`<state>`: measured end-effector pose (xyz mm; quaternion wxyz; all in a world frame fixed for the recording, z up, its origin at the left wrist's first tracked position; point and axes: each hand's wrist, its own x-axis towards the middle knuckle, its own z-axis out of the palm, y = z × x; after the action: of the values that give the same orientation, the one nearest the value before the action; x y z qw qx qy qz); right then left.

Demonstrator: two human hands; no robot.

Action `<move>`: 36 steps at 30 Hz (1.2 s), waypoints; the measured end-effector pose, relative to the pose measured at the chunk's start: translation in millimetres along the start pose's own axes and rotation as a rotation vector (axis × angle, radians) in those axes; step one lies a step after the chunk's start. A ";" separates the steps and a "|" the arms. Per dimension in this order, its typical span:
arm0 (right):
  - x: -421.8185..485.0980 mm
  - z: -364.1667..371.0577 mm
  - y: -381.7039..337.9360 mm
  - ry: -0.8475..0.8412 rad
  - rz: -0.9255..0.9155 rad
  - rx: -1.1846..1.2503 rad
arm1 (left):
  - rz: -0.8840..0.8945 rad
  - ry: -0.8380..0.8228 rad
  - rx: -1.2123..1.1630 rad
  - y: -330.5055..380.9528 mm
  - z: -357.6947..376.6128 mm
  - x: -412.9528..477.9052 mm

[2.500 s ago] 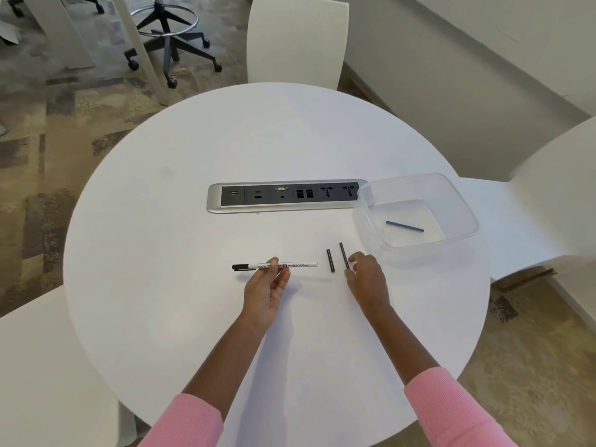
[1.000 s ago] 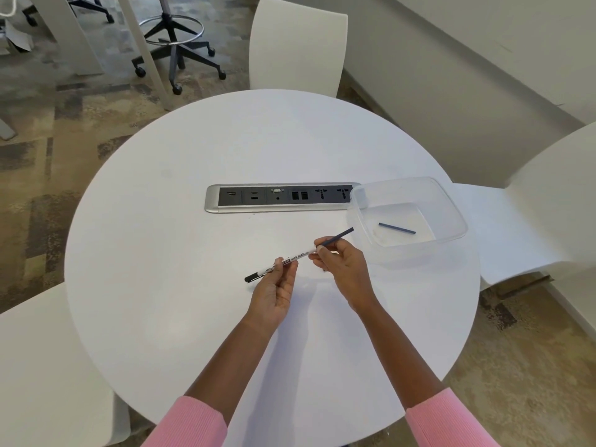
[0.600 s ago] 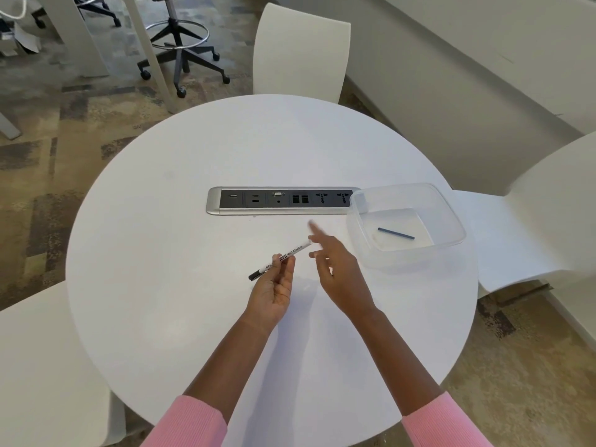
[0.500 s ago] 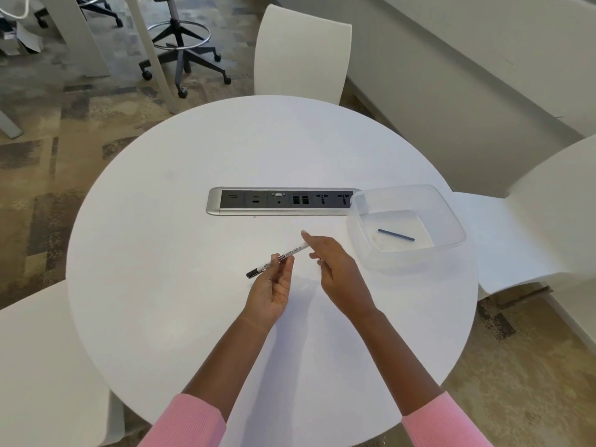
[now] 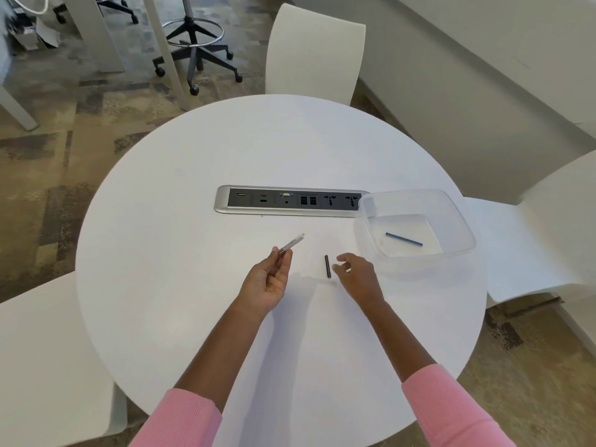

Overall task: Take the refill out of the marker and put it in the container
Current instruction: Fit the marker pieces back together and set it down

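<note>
Refill (image 5: 403, 239), a thin dark blue stick, lies flat on the floor of the clear plastic container (image 5: 458, 217), which sits at the right side of our round white table (image 5: 180, 221) with one corner touching the end of the recessed power strip (image 5: 290, 201). That spot keeps the tub within easy reach of our right hand (image 5: 356, 275), so a drop needs only a short sideways move. Our left hand (image 5: 269, 279) is raised off the table with thumb and fingertips pinched around the lower part of the white marker barrel (image 5: 292, 246); its open end points up and away from us, which leaves that end free for the other hand to work on. Our right hand hovers low, fingers loosely spread and curled, gripping nothing, just beside a short dark piece (image 5: 328, 266) lying on the table between our two hands. We cannot tell for certain what this piece is; we judge it is likely the marker's cap or end plug, set down close by so it can be fitted back. Whether another refill sits inside the barrel is hidden from us. We judge that the next move calls for a fine pinch on the small piece, which could roll on the smooth top if nudged.
</note>
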<state>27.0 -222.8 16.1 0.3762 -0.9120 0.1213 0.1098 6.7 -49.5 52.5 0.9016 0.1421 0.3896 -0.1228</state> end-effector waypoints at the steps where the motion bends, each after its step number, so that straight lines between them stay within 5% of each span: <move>1: 1.1 2.6 -1.0 -0.013 0.014 -0.023 | 0.006 0.005 -0.001 0.5 -0.5 0.6; 10: -0.4 23.0 -1.9 -0.011 -0.008 -0.249 | 0.044 0.031 -0.001 6.6 -6.5 3.3; 17: -6.7 9.2 -2.0 0.060 0.080 0.151 | 0.050 0.044 0.007 8.7 -10.1 4.0; 23: -25.0 -13.5 -26.3 0.090 -0.068 0.409 | 0.053 0.052 0.019 7.2 -10.5 6.6; 36: -45.5 -21.2 -44.5 0.122 -0.228 0.355 | 0.059 0.054 0.048 3.7 -12.2 6.1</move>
<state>-0.2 -200.9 73.4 0.5328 -0.8442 0.0571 -0.0117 3.8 -42.4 40.6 0.8903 0.1784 0.4063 -0.1016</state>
